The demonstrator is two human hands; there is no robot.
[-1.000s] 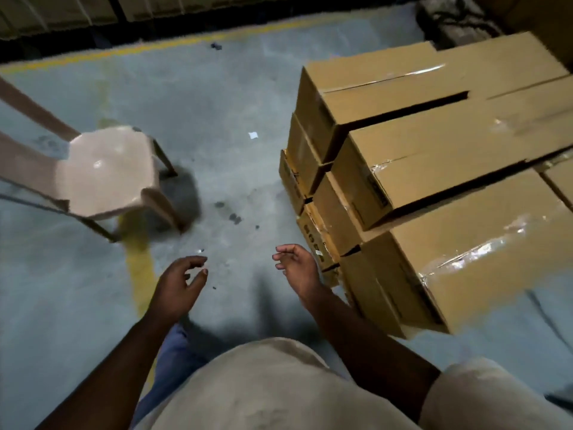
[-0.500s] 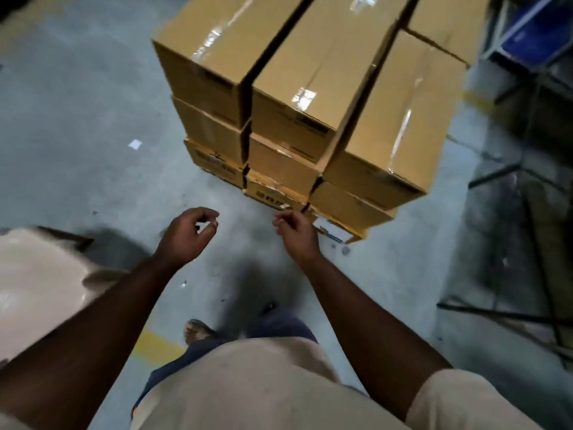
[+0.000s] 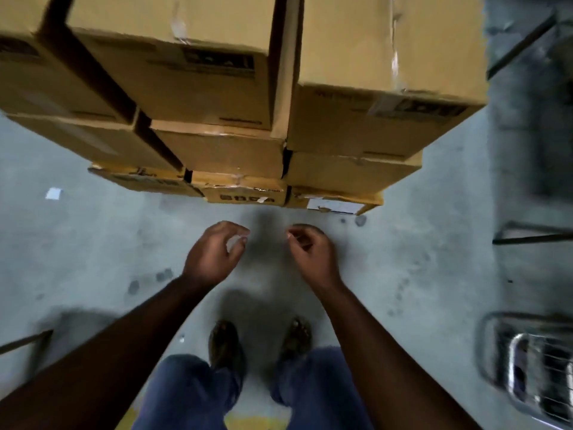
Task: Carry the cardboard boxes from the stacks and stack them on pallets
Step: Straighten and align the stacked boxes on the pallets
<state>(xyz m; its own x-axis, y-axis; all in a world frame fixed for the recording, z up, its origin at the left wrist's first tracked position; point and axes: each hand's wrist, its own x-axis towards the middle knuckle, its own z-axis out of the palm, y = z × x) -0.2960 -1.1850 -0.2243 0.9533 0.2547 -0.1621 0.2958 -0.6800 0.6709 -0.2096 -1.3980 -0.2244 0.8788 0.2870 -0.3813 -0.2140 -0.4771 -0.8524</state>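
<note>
Hands, left hand (image 3: 214, 254) and right hand (image 3: 311, 254), loosely curled and empty before the stack (image 3: 217, 88); advise gripping the apparently topmost middle box by opposite sides.

Stacked cardboard boxes (image 3: 235, 88) stand on the grey concrete floor (image 3: 418, 259).

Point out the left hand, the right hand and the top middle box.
left hand (image 3: 210, 254): head view, back of the hand.
right hand (image 3: 313, 252): head view, back of the hand.
top middle box (image 3: 198, 85): head view, near face.
</note>
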